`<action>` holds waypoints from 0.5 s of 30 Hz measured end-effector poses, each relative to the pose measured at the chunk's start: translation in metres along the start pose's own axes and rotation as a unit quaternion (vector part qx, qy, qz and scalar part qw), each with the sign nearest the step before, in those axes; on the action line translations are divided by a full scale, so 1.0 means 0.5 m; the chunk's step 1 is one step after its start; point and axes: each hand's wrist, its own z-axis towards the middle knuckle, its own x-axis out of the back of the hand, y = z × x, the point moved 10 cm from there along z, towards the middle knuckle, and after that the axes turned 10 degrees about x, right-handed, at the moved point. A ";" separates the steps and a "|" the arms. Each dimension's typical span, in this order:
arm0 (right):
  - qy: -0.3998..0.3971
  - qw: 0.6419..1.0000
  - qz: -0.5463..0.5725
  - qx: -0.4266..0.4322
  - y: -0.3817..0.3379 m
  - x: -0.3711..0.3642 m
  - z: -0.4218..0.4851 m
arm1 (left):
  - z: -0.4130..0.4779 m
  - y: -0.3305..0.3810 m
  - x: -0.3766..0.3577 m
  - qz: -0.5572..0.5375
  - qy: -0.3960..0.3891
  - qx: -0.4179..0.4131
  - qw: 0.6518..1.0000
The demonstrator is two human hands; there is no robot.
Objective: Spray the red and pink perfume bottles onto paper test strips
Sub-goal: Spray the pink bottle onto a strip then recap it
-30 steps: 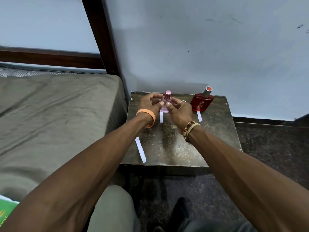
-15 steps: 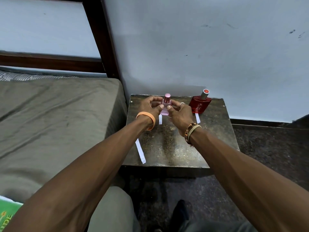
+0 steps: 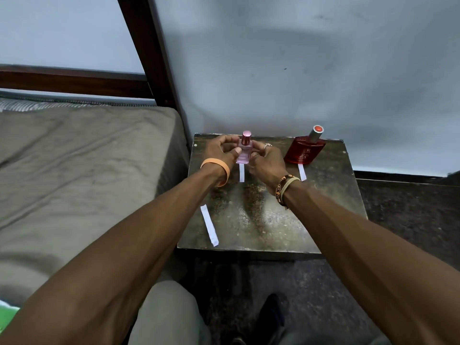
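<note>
Dark tabletop | left grip, right grip both hold pink bottle | red bottle capped

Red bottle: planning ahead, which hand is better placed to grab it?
Probably the right hand: it sits nearest the red bottle, while the left hand lies beyond the pink bottle both hold.
</note>
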 end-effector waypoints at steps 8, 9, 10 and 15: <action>0.004 1.000 -0.003 -0.013 0.030 -0.004 0.009 | 0.014 -0.024 -0.011 -0.009 0.002 0.008 1.000; 0.004 1.000 -0.003 -0.013 0.032 -0.005 0.009 | 0.015 -0.026 -0.011 -0.010 0.003 0.010 1.000; 0.002 1.000 -0.003 -0.012 0.033 -0.006 0.010 | 0.017 -0.028 -0.011 -0.009 0.006 0.011 1.000; -0.006 1.000 0.003 -0.018 0.043 -0.014 0.011 | 0.023 -0.039 -0.008 0.003 0.012 0.014 1.000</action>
